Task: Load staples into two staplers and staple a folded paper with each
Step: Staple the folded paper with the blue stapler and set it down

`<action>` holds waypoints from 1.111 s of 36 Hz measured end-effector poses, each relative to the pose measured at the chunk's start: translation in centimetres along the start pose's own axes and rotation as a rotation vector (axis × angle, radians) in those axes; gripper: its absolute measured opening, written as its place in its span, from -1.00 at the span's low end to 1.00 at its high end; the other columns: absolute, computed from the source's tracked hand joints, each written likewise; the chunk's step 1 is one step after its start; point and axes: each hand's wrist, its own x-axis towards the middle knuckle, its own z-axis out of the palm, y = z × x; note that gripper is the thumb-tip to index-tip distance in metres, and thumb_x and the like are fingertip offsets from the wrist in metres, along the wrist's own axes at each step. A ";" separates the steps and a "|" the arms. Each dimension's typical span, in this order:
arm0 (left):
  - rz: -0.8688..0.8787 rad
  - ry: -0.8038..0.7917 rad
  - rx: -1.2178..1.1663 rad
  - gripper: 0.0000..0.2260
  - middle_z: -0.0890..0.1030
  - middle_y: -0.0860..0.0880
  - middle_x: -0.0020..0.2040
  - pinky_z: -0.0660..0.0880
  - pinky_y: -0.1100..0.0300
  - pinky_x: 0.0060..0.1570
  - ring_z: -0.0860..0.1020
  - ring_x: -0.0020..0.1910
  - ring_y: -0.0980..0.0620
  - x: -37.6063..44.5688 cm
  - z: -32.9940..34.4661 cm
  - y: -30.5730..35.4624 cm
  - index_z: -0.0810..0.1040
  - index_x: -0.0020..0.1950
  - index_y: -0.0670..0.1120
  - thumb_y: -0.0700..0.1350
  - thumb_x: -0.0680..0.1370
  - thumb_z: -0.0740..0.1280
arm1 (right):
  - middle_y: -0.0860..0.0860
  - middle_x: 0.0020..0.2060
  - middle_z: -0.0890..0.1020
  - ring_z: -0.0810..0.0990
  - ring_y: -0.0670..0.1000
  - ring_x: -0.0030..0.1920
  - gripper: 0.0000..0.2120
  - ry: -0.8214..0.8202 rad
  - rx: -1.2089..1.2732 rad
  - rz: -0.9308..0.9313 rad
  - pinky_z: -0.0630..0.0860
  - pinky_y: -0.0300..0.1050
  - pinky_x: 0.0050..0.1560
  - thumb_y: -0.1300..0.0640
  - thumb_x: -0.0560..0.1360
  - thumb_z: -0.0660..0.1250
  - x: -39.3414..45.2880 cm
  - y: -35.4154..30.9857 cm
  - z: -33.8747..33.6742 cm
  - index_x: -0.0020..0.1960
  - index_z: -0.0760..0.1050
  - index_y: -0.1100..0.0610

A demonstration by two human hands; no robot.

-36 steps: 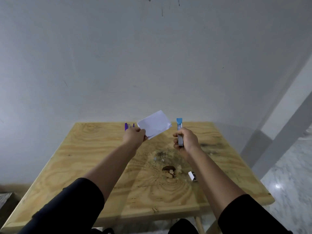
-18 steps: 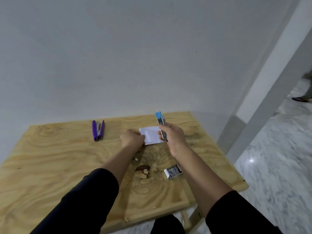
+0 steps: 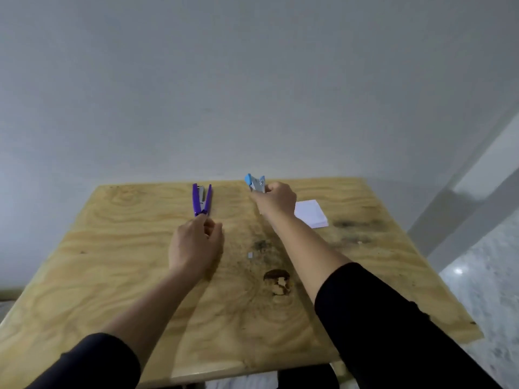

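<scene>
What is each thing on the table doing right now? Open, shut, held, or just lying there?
purple stapler: lying on the table, opened wide
blue stapler: held up off the table
folded paper: lying flat, nobody holding it
left hand: fingers curled, reaching the purple stapler's near end
right hand: gripping the blue stapler

Both arms outstretched, left grip point(image 3: 196, 242) loosely curled, right grip point(image 3: 276, 199) clenched.

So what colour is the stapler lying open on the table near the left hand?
Purple, with a metal inner channel; clearest in the head view.
</scene>
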 end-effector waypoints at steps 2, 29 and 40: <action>-0.010 0.029 0.039 -0.83 0.58 0.03 -0.19 0.53 0.11 -0.24 0.55 -0.21 -0.01 -0.1 -1.0 -1.5 0.54 -0.12 -0.02 0.07 0.50 0.29 | 0.08 -0.30 0.52 0.45 0.05 -0.30 -0.87 -0.022 -0.092 -0.023 0.30 -0.20 -0.41 0.14 0.39 0.34 0.4 -0.5 1.8 -0.25 0.48 0.19; -0.063 0.080 0.103 -0.78 0.47 0.06 -0.19 0.30 0.17 -0.29 0.44 -0.23 0.03 0.0 -1.0 -3.6 0.45 -0.07 -0.01 0.13 0.46 0.23 | 0.14 0.19 0.42 0.32 0.16 0.26 -0.66 0.390 -0.637 -0.106 0.29 0.10 0.17 0.05 0.47 0.18 0.3 2.7 1.9 0.18 0.44 0.19; -0.056 0.085 0.090 -0.77 0.46 0.05 -0.18 0.30 0.16 -0.27 0.43 -0.21 0.02 -0.2 -1.1 -3.7 0.46 -0.05 -0.03 0.12 0.47 0.25 | 0.00 0.54 -0.15 -0.19 0.02 0.53 -0.39 -0.009 -0.837 0.161 -0.16 0.35 0.39 -0.25 0.54 -0.17 -0.2 7.7 -1.6 0.53 -0.16 -0.06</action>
